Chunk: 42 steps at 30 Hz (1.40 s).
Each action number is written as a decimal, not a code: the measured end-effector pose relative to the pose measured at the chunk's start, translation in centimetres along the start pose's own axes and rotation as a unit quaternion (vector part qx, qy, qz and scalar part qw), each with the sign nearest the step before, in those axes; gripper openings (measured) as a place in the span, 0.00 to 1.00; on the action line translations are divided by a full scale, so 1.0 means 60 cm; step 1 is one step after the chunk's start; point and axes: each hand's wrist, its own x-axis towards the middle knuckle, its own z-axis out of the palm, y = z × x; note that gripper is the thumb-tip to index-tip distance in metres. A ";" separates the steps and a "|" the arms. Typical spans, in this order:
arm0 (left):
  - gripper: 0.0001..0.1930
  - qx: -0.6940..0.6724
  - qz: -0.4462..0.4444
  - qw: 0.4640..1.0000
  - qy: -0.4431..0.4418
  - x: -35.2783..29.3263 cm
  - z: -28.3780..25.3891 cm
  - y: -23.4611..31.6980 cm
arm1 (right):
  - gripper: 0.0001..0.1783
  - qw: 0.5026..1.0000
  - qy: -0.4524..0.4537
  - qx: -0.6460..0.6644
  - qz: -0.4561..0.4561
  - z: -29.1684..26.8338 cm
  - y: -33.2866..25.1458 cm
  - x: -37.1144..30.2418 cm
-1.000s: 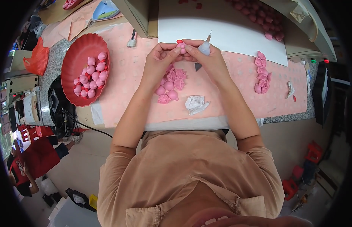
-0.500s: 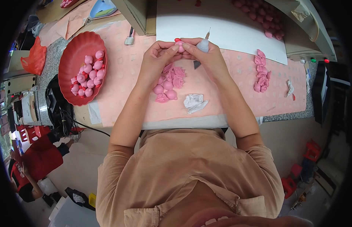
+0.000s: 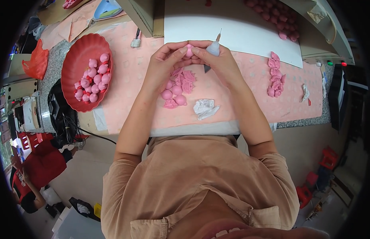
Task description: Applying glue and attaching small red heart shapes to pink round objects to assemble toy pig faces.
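- The red piece atop my pink figurine (image 3: 189, 51) earlier no longer shows.
- It sits between my left hand (image 3: 167, 56) and right hand (image 3: 218, 61), pinched by both.
- My right also holds a needle-tipped bottle (image 3: 213, 48).

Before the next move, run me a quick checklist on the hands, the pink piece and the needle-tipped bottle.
1. Pink piece held by left hand and right hand: ok.
2. Needle-tipped bottle held in the right hand: ok.
3. Needle pointing away from both hands: ok.
4. Underside of the pink piece visible: cannot tell its state, hidden.
5. Red bowl apart from the left forearm: ok.
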 end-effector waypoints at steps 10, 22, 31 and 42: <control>0.09 -0.025 -0.011 1.000 0.004 -0.009 0.007 0.005 | 0.14 1.000 0.002 0.024 0.016 0.000 -0.001 -0.002; 0.05 -0.018 -0.008 1.000 0.009 -0.005 -0.003 -0.002 | 0.14 1.000 0.003 0.018 0.025 0.002 0.000 -0.003; 0.06 -0.013 -0.009 1.000 0.017 -0.005 -0.001 -0.002 | 0.14 1.000 0.010 0.014 0.025 0.004 0.000 -0.004; 0.14 -0.010 -0.040 0.999 -0.007 -0.006 -0.003 0.006 | 0.20 0.999 0.019 -0.014 0.022 -0.002 -0.003 -0.003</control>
